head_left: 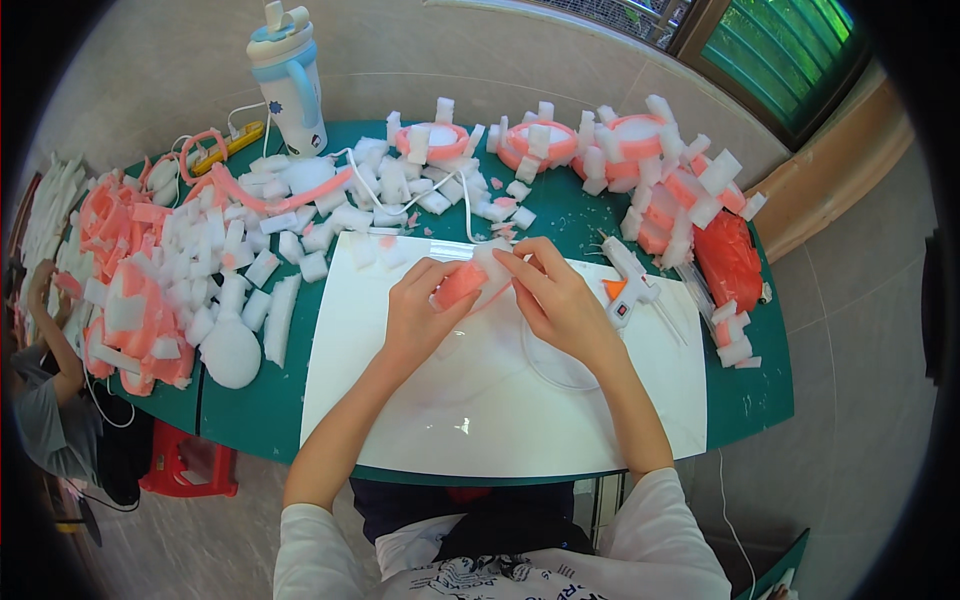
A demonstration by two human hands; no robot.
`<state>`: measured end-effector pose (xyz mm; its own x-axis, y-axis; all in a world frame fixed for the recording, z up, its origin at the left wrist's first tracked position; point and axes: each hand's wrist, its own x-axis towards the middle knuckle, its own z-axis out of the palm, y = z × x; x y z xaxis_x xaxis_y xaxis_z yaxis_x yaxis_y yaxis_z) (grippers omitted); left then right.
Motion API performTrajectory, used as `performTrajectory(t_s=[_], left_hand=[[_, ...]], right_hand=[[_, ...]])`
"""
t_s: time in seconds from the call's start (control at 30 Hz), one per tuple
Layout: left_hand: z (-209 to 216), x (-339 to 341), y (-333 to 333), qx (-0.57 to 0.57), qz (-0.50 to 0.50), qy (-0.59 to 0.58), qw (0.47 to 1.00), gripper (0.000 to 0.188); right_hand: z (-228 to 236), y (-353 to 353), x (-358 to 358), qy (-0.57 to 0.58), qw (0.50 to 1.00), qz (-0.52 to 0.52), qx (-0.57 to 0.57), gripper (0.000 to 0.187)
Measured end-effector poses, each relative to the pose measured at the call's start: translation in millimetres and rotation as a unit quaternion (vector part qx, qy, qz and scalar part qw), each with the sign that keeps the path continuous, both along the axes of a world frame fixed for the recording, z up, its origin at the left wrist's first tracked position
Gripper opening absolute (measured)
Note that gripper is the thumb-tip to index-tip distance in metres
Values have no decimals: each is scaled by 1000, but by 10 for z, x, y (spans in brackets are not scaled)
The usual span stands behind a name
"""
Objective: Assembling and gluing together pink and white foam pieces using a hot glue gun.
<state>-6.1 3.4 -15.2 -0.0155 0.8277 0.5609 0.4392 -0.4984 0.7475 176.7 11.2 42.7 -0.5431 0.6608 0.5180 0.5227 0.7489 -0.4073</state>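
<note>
Above the white board (pixel 400 420), both my hands are together at a small pink and white foam piece (pixel 460 284). My left hand (pixel 425 305) is closed round its pink part. The fingers of my right hand (pixel 550 295) are pinched at the white foam (pixel 492 268) on its right side; my fingers partly hide where the pieces meet. A thin pink edge shows below, between the hands. Just right of my right hand, a white hot glue gun (pixel 626 285) with an orange part lies at the board's edge.
Loose white foam blocks (pixel 260 225) and pink foam strips (pixel 115 215) heap up at the left. Pink rings with white blocks (pixel 432 142) line the back. A white bottle (pixel 290 95), a red plastic bag (pixel 728 260) and a white cable (pixel 468 205) are nearby. Another person (pixel 55 390) works at far left.
</note>
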Motion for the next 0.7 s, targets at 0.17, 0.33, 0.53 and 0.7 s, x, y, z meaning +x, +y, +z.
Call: performTrajectory(t_s=[0.17,0.33,0.53,0.7], left_hand=[[4,18,-22,-5,-3,-3,1000,31],[-3,10,-13,-9,-8,-2,1000,31],[11,18,-28,-6,-14,8,1000,30],[-17,28,-14,7,-15,14,1000,31]], right_hand=[[40,16,22,-32,999,10,43,42],[-8,20,20,-11,999,32,33,41],[21,26,76,-10,999,37,5,37],[5,36,94,3,999,43,-12,35]])
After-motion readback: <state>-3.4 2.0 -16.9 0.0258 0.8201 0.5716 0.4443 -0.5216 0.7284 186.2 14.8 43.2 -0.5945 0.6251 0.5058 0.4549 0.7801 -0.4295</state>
